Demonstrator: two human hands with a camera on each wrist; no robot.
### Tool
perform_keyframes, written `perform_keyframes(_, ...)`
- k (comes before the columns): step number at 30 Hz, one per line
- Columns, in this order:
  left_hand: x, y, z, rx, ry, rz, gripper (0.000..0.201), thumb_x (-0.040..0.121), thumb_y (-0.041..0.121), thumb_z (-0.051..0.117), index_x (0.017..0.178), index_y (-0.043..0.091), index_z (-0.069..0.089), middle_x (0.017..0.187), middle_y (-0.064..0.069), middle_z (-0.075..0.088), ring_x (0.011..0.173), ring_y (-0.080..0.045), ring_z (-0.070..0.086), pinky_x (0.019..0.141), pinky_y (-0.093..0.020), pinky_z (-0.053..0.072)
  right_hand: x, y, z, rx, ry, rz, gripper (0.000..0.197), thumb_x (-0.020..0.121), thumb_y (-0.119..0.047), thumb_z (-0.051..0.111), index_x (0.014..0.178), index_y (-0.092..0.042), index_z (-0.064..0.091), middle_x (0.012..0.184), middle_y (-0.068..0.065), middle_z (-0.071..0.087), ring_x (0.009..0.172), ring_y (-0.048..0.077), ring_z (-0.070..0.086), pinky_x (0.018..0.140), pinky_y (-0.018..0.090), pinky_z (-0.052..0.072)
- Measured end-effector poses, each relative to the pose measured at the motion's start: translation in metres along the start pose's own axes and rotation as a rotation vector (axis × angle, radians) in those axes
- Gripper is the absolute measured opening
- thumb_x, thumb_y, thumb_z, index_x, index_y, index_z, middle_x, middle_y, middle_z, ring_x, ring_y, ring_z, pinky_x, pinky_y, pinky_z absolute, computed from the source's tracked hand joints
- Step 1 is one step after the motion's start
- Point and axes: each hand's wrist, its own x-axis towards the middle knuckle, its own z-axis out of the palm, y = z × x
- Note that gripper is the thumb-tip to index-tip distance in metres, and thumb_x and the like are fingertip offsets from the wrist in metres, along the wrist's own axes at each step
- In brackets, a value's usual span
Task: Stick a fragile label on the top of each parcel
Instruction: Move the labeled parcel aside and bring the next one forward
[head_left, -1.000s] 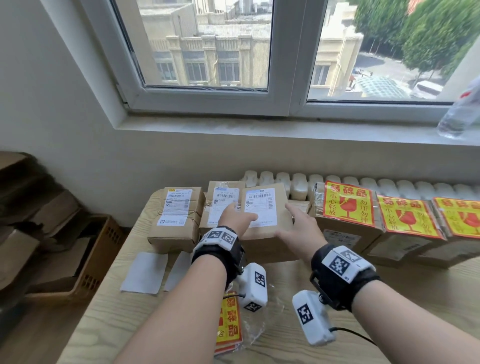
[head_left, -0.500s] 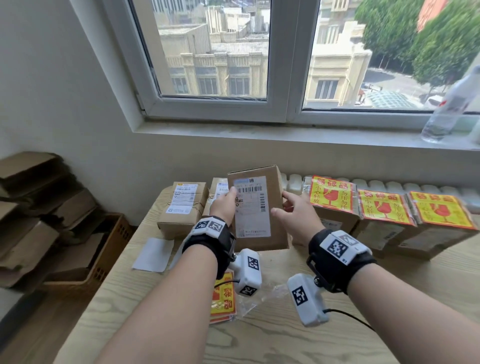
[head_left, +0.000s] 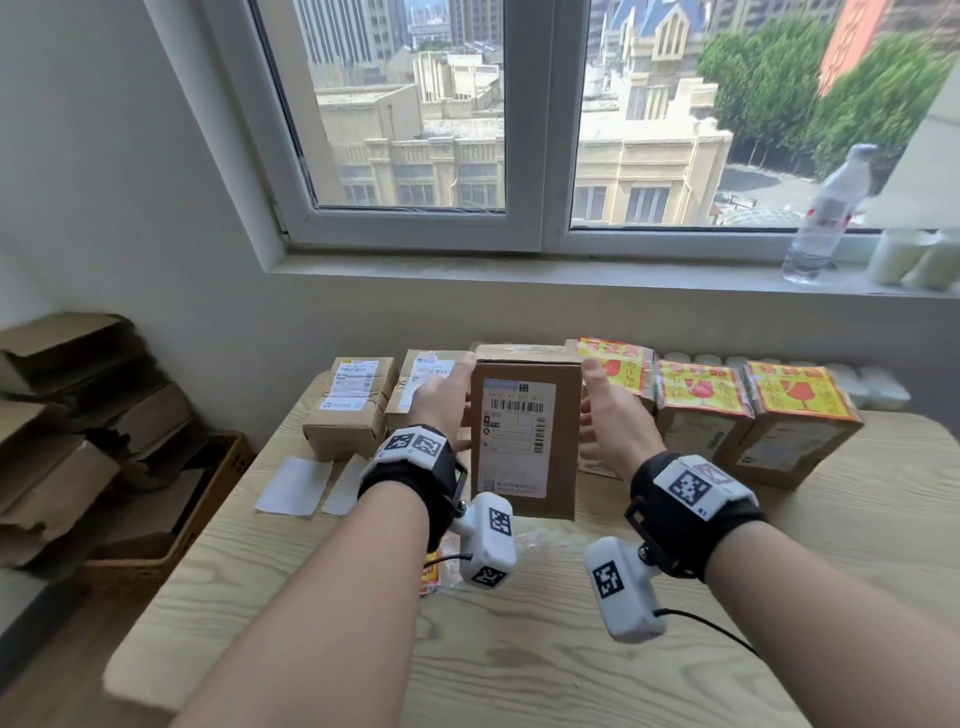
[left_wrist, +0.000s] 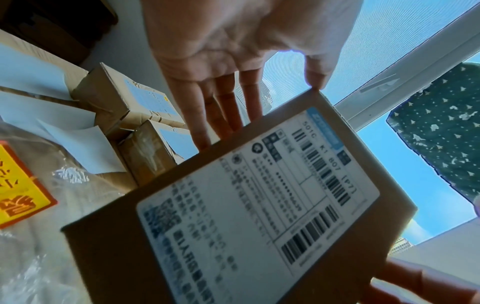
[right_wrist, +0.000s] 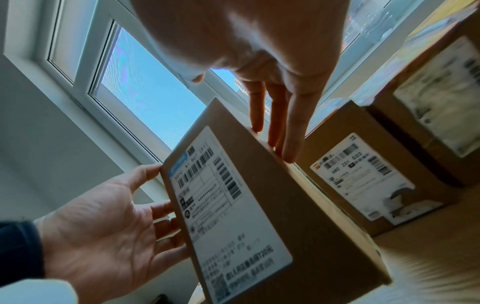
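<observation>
the box (head_left: 524, 441) stands between flat left fingers (left_wrist: 223, 115) and right fingers (right_wrist: 275, 123); they should tip it slowly, plain side up.

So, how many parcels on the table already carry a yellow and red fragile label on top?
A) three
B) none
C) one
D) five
A: three labelled parcels stand in a row right of the held parcel; the two at the left have none.
</observation>
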Motion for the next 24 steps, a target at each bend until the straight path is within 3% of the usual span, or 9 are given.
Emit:
perform_keyframes(2,-0.005,-0.002,0.01,-0.013,-0.026,-0.021,0.055,0.08,0.062,0.051,0.089,0.009,0.063,0.091,-0.008,0.07,0.085,-0.024,0.065,0.088,-0.044,0.053,-0.009,0.003,-0.014,-0.012,0.038,0.01,0.082,0.072,-0.089,0.017,0.082,-0.019,0.057,0.085,0.006,0.067,0.084,0.029,0.067,0.085,0.053,0.053)
perform_keyframes(3,-0.009,-0.001,0.015,-0.024,-0.052,-0.03,0.051,0.081,0.059,0.051,0.088,0.01,0.062,0.086,-0.009,0.069,0.082,-0.024,0.065,0.086,-0.043,0.054,-0.013,0.006,-0.021,-0.031,0.055,0.017,0.084,0.071,-0.09,0.015,0.081,-0.018,0.058,0.085,0.007,0.067,0.083,0.029,0.067,0.084,0.053,0.054)
perform_keyframes(6,-0.018,-0.003,0.033,-0.035,-0.173,-0.069,0.038,0.084,0.042,0.047,0.103,0.012,0.06,0.084,-0.012,0.065,0.084,-0.025,0.064,0.086,-0.046,0.054,-0.016,0.02,-0.042,-0.083,0.12,0.043,0.095,0.06,-0.095,0.008,0.084,-0.02,0.061,0.086,0.006,0.069,0.083,0.028,0.066,0.083,0.05,0.054)
perform_keyframes(8,-0.024,-0.008,0.047,-0.033,-0.265,-0.097,0.029,0.084,0.033,0.046,0.103,0.015,0.058,0.081,-0.012,0.065,0.084,-0.025,0.064,0.087,-0.047,0.054,-0.016,0.031,-0.056,-0.162,0.159,0.071,0.089,0.069,-0.09,0.01,0.09,-0.019,0.061,0.088,0.004,0.067,0.082,0.024,0.063,0.081,0.042,0.052)
perform_keyframes(11,-0.031,-0.021,0.068,-0.003,-0.357,-0.152,0.017,0.084,0.027,0.049,0.093,0.016,0.057,0.083,-0.01,0.066,0.087,-0.024,0.063,0.087,-0.044,0.054,-0.016,0.054,-0.073,-0.235,0.18,0.135,0.061,0.087,-0.072,0.027,0.089,-0.019,0.058,0.086,-0.001,0.064,0.081,0.021,0.06,0.077,0.038,0.05)
perform_keyframes(16,-0.033,-0.038,0.097,0.025,-0.366,-0.201,0.019,0.094,0.031,0.052,0.092,0.013,0.057,0.084,-0.013,0.063,0.081,-0.024,0.064,0.076,-0.037,0.057,-0.012,0.093,-0.083,-0.206,0.142,0.229,0.046,0.092,-0.057,0.039,0.091,-0.016,0.06,0.086,0.001,0.064,0.079,0.02,0.06,0.073,0.034,0.047)
perform_keyframes(19,-0.032,-0.049,0.106,0.051,-0.389,-0.233,0.016,0.097,0.026,0.05,0.096,0.013,0.057,0.085,-0.013,0.063,0.074,-0.022,0.064,0.068,-0.032,0.057,-0.011,0.109,-0.084,-0.171,0.128,0.288,0.039,0.091,-0.05,0.043,0.09,-0.015,0.06,0.083,0.001,0.062,0.073,0.016,0.06,0.07,0.036,0.054)
perform_keyframes(24,-0.029,-0.065,0.115,0.095,-0.407,-0.269,0.019,0.095,0.019,0.049,0.109,0.01,0.056,0.083,-0.014,0.065,0.074,-0.023,0.065,0.071,-0.031,0.056,-0.008,0.13,-0.084,-0.103,0.091,0.368,0.034,0.088,-0.045,0.045,0.091,-0.014,0.059,0.092,0.004,0.064,0.082,0.023,0.067,0.077,0.04,0.06)
